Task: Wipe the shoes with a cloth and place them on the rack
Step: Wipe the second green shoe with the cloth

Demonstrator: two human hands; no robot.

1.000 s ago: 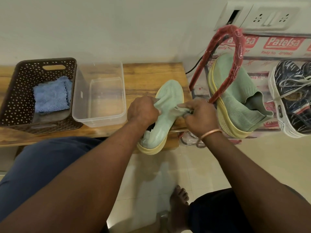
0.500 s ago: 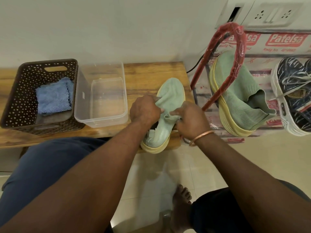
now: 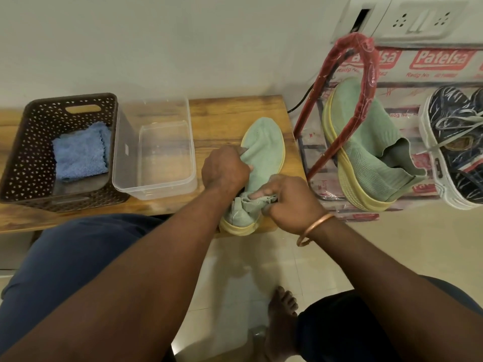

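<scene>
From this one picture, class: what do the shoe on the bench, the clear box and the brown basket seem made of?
Shoe: matt knit-like fabric, wrinkling at the heel; pale yellow sole, probably foam or rubber. Clear box: glossy transparent plastic, the bench shows through. Brown basket: likely moulded plastic, its walls evenly perforated.

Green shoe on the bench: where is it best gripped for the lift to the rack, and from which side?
Grip the heel collar, coming from above at the near end. The shoe sits sole down, toe toward the wall, heel at the bench's near edge, and its soft collar opens upward there. The left hand and right hand hold it there.
</scene>
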